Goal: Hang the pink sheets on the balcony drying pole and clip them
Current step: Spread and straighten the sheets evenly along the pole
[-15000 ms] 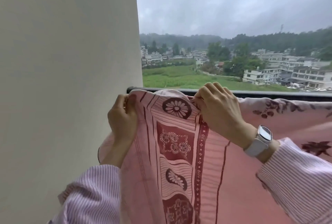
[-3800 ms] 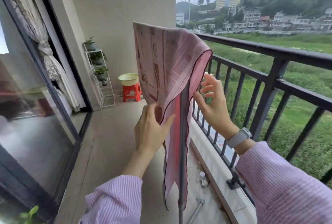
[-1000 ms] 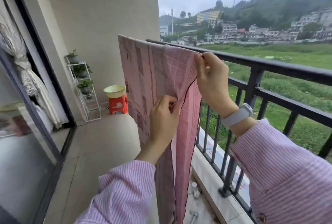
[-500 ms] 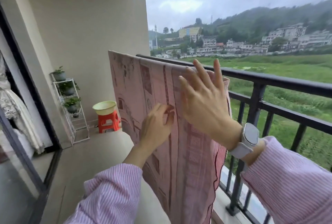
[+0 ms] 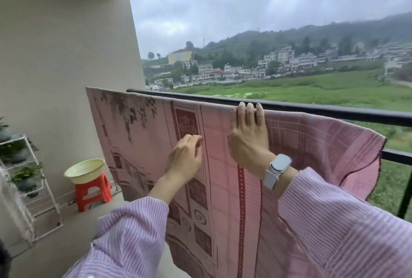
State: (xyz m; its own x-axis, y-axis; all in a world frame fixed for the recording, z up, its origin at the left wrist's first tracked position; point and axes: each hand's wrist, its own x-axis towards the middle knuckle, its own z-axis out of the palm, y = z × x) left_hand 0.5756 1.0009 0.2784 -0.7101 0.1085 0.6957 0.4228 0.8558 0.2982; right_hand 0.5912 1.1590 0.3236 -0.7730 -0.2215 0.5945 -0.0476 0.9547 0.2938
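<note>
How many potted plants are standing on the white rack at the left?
3 visible. One on the top shelf, one on the middle shelf and one on the lower shelf of the white rack. The frame edge may hide more.

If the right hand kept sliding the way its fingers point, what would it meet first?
The right hand lies flat on the pink sheet, fingers pointing up over its top fold. Just beyond looks to be the black balcony railing, though depth is unclear.
</note>
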